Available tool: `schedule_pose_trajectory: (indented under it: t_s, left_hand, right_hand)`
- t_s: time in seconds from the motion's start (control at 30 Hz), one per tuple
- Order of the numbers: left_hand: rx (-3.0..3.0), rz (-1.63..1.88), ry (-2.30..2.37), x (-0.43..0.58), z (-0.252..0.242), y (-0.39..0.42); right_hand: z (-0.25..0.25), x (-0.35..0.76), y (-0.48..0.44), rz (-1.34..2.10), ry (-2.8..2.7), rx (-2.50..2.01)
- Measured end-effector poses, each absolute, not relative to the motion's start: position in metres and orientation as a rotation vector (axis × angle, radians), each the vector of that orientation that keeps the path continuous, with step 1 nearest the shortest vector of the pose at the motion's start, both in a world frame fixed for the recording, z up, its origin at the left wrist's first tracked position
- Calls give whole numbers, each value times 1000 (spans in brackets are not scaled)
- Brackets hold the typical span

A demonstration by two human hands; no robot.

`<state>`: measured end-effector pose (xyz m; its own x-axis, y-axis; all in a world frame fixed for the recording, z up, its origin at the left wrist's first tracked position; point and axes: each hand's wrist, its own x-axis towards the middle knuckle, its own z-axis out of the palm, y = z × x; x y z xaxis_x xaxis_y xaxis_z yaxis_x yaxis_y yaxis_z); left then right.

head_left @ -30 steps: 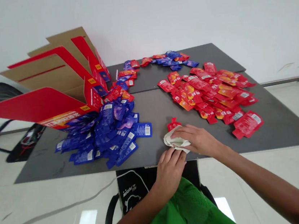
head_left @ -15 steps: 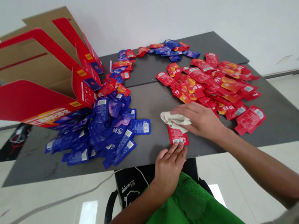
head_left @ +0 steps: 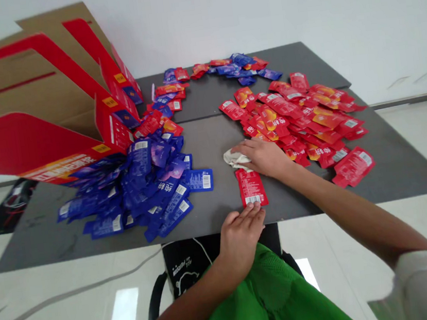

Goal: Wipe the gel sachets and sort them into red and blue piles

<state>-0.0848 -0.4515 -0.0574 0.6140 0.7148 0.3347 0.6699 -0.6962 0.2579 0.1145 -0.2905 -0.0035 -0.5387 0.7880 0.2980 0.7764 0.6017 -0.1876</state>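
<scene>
My right hand (head_left: 262, 157) lies flat on a crumpled cream cloth (head_left: 235, 160), pressing it to the grey tabletop (head_left: 206, 148) with the fingers pointing left. Just below the cloth lies a single red foil sachet (head_left: 251, 187), its barcode end toward me. My left hand (head_left: 242, 237) rests at the table's near edge, fingers spread, their tips touching that barcode end. To the right is a large heap of red sachets (head_left: 295, 124). To the left is a heap of blue sachets (head_left: 150, 183).
Opened cardboard display boxes with red printed panels (head_left: 35, 99) lean over the table's left side. Mixed red and blue sachets (head_left: 226, 70) line the far edge. A green mesh garment (head_left: 269, 298) lies on my lap, and a cable (head_left: 77, 288) crosses the floor.
The cloth and my right hand have slid away from me, uncovering the whole red sachet. My left fingertips now meet its near end. The view has tilted slightly upward.
</scene>
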Motion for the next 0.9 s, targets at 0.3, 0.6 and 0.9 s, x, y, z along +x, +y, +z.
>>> schedule_pose_trajectory:
  t_s: [0.3,0.6,0.9]
  left_hand:
    - [2697,697,1142,-85,-53,-452]
    - [2693,736,1112,-87,-49,-451]
    - [2669,645,1145,-85,-54,-451]
  right_hand:
    - [23,129,-389,141,-2340,-1115]
    - [-13,130,-364,183,-2420,-1220]
    - [-8,115,-291,42,-2412,-1427]
